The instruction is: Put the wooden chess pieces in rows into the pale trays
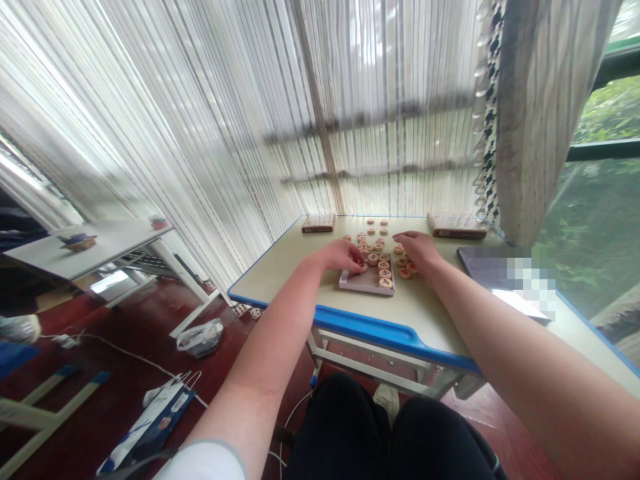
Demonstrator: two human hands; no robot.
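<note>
My left hand (344, 255) is over the left side of a shallow box (367, 289), its fingers closed on a round Chinese chess piece (363, 267) at the box's inner left. Inside the box, several pieces (385, 274) line the right side and part of the far side, with characters facing up. My right hand (417, 249) hovers beyond the box's right edge, fingers stretched leftward with no piece visible in them. Loose pieces (405, 273) lie beneath and beside it. Behind the box, more pieces (362, 239) are scattered, and a small group (371, 232) sits farther back.
Two flat boxes (319, 223) (457, 225) lie at the table's far corners. A dark folder (475, 261) with a blurred patch is on the right. The table has a raised blue front edge (365, 323). A bag (150, 423) and cable are on the floor.
</note>
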